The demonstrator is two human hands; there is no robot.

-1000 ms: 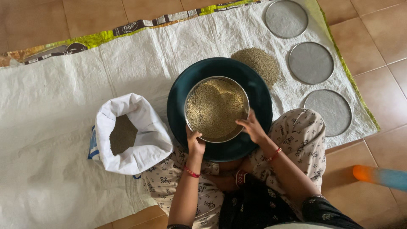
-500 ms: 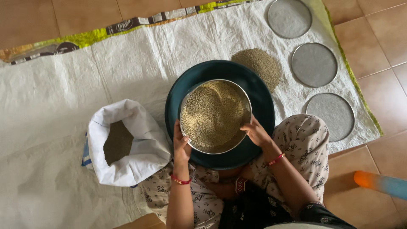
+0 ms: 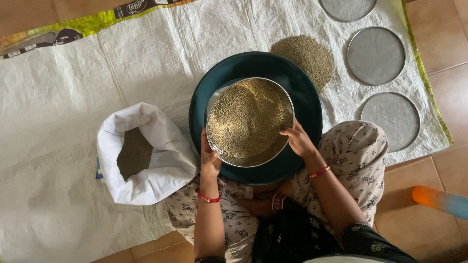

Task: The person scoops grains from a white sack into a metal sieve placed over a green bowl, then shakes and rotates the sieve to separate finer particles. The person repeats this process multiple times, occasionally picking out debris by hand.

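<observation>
Round metal sieve point(image 3: 249, 122) of grain over dark teal basin point(image 3: 304, 92), left hand point(image 3: 209, 158) and right hand point(image 3: 298, 140) gripping its rim, open white sack point(image 3: 146, 156) at left

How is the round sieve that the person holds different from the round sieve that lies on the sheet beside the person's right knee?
The held sieve is full of small yellowish grains; the sieve by the knee is empty, its grey mesh bare. The held sieve is gripped at its rim by the left hand and right hand over a dark teal basin; the other lies flat, untouched, on the white sheet. Both are round, with metal rims.
</observation>
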